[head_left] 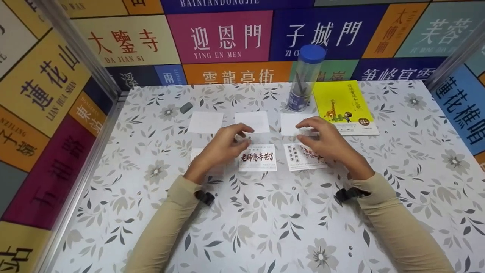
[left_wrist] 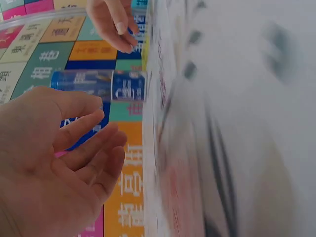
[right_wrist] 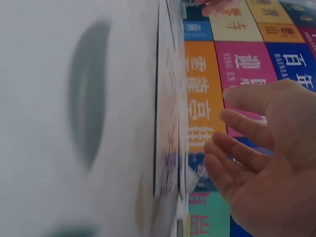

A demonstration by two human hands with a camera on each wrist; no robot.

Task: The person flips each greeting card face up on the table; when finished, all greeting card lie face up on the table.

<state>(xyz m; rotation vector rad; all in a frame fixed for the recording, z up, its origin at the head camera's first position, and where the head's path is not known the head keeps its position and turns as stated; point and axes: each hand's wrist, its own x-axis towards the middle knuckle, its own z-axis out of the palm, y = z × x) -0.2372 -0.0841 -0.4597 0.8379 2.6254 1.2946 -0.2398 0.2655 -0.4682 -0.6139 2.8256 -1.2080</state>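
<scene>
Your left hand [head_left: 223, 146] hovers with relaxed, slightly curled fingers, grasping nothing, just left of a white card with bold black and red calligraphy [head_left: 257, 157] lying flat on the floral tablecloth [head_left: 265, 220]. Your right hand [head_left: 322, 140], fingers loose and released, hangs over a second printed white card [head_left: 299, 157] beside it.

On my remote feed, the colourful tiled back wall [head_left: 242, 38] carries a pink panel [head_left: 219, 36] reading "迎恩門 YING EN MEN", a cream panel [head_left: 127, 41] reading "大鑒寺 DA JIAN SI" and a navy panel [head_left: 322, 34] reading "子城門". I read "LIAN HUA SHAN" on the yellow side panel [head_left: 45, 81]; the white printed card's [head_left: 257, 157] calligraphy stays unreadable.
</scene>
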